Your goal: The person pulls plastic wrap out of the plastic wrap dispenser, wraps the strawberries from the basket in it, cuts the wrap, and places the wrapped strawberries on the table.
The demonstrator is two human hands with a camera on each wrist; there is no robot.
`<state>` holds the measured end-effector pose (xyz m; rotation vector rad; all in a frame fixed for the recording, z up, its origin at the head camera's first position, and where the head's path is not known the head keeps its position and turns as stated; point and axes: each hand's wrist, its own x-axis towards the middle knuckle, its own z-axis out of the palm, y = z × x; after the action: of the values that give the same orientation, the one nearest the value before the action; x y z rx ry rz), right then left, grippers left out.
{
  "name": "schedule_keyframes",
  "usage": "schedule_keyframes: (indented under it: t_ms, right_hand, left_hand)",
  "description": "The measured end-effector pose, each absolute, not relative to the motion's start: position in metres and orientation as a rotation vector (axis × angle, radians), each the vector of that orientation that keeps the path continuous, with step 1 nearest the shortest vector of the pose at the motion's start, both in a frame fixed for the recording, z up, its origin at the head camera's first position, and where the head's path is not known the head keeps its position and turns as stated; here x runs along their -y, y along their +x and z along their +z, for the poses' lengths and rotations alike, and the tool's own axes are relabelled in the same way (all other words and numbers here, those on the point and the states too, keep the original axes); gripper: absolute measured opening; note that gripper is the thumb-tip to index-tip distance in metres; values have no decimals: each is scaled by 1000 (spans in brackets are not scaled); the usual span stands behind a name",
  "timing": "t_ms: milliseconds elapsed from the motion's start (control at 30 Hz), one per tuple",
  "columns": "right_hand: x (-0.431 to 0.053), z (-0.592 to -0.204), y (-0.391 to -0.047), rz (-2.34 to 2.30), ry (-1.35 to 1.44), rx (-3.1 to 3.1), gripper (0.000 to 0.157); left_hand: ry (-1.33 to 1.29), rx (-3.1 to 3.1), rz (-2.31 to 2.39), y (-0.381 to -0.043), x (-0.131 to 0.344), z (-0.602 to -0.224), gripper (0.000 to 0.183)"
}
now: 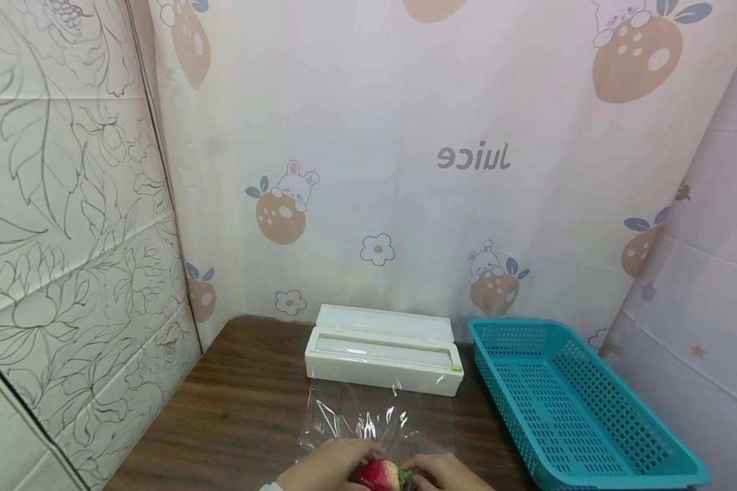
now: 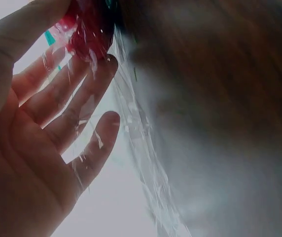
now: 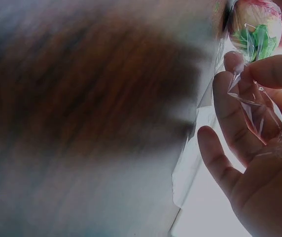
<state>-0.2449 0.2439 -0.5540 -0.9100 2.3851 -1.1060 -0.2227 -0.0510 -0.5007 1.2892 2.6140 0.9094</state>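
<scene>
A red strawberry [image 1: 377,475] with a pale top and green leaves lies at the near edge of the head view. Clear cling film [image 1: 374,412] covers it, as the wrinkles over the fruit [image 3: 254,19] in the right wrist view show. My left hand [image 1: 330,465] holds the red end between thumb and fingers, the little finger spread away. At the leafy end, my right hand [image 1: 445,470] pinches gathered film between thumb and fingertips; loose film trails across its palm. Beyond both hands, the film runs flat toward a white dispenser box [image 1: 381,383].
The dispenser's lid [image 1: 383,323] stands raised near the back wall, with a green piece [image 1: 456,367] at its right end. To the right sits a teal basket [image 1: 626,423]. Everything stands on a dark wooden table [image 1: 221,409] enclosed by patterned curtains.
</scene>
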Motion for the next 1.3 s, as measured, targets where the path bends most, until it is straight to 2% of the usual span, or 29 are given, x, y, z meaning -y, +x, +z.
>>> schedule_keyframes:
  t_ms: [133, 400, 567, 700, 767, 900, 1000, 1100, 1300]
  right_hand:
    - [-250, -564, -250, -1102, -941, -2398, 18]
    - [-260, -572, -256, -1082, -953, -2420, 21]
    - [-251, -524, -239, -1039, -909, -2556, 19]
    - [-235, -485, -222, -882, -981, -2874, 17]
    - [-227, -478, -217, -792, -1028, -2966, 21]
    - [-211, -476, -213, -691, -1075, -2932, 44]
    - [-204, -478, -214, -687, -1030, -2853, 54]
    - [-199, -480, -215, -719, -975, -2772, 53]
    - [-196, -486, -217, -759, -996, -2724, 42]
  left_hand:
    - [1208, -2475, 1064, -224, 54, -502, 37]
    - [1487, -2598, 896, -232, 61, -506, 43]
    - [1532, -2600, 882, -235, 63, -508, 46]
    - [1545, -2615, 857, -236, 63, -507, 46]
    - [1543, -2611, 856, -236, 64, -506, 46]
    - [1515, -2589, 863, -237, 64, -505, 46]
    - [1511, -2584, 856, -237, 64, -503, 46]
    - [1502, -2553, 867, -238, 64, -502, 46]
    - [1483, -2494, 929, -241, 62, -507, 40]
